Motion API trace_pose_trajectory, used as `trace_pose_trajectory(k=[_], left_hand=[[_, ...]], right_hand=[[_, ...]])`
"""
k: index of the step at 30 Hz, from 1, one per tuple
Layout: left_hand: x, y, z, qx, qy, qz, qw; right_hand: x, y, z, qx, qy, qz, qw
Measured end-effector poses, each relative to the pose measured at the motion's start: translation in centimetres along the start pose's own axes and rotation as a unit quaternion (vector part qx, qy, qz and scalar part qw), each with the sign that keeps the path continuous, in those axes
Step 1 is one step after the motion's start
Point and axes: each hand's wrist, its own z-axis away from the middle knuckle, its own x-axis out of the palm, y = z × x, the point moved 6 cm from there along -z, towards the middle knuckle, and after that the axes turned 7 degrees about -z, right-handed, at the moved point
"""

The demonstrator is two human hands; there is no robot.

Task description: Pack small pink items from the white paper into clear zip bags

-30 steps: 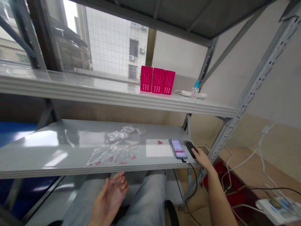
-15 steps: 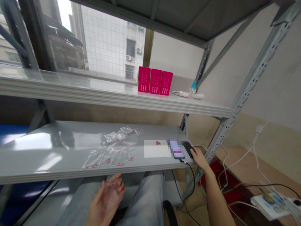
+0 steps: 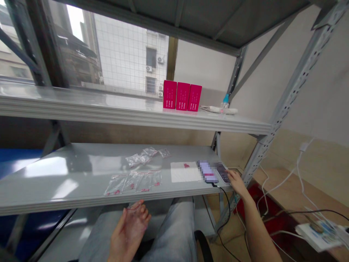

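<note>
My left hand (image 3: pixel 131 231) is low in front of the shelf edge, palm up, its fingers curled around a clear zip-lock bag (image 3: pixel 135 208) with a red seal line. My right hand (image 3: pixel 236 182) rests fingertips on a dark phone (image 3: pixel 223 172) at the shelf's right end, without gripping it. Left of that phone lies a second phone (image 3: pixel 207 171), its screen lit and blurred, with a black cable plugged in. A small heap of red pieces (image 3: pixel 186 165) sits on a white sheet (image 3: pixel 185 176). Several clear bags (image 3: pixel 136 181) holding red pieces lie along the shelf front.
More clear bags (image 3: pixel 144 156) are bunched behind the front row. On the upper shelf (image 3: pixel 122 114) stand three magenta boxes (image 3: pixel 183 96), a small blue-capped bottle (image 3: pixel 225 102) and a white cloth (image 3: pixel 231 111). A metal upright (image 3: pixel 286 98) and a power strip (image 3: pixel 313 233) are at right.
The dark phone's screen has gone from black to lit. My right fingers have shifted slightly on it. The view has moved a little, and my left hand still holds the bag.
</note>
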Motion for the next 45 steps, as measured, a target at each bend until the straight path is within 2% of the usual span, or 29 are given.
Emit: trace_pose_trajectory(k=[4, 14, 22, 27, 34, 45], left_hand=[[-0.3, 0.2, -0.1, -0.001, 0.001, 0.004, 1.0], [-0.6, -0.2, -0.4, -0.015, 0.023, 0.006, 1.0], [-0.7, -0.5, -0.3, -0.018, 0.022, 0.006, 1.0], [-0.9, -0.3, -0.5, -0.02, 0.026, 0.009, 0.999], [-0.5, 0.6, -0.2, -0.005, 0.025, -0.002, 1.0], [-0.4, 0.8, -0.1, -0.002, 0.017, 0.003, 1.0]], right_hand=[[-0.5, 0.0, 0.0, -0.003, 0.005, -0.01, 1.0], [-0.6, 2.2, -0.4, 0.043, -0.004, -0.067, 0.997], [-0.9, 1.7, -0.2, 0.046, -0.025, -0.079, 0.995], [-1.2, 1.4, 0.1, 0.038, -0.013, -0.092, 0.995], [-0.5, 2.1, 0.5, 0.035, 0.009, -0.089, 0.995], [-0.5, 1.9, -0.2, 0.066, -0.041, -0.057, 0.995]])
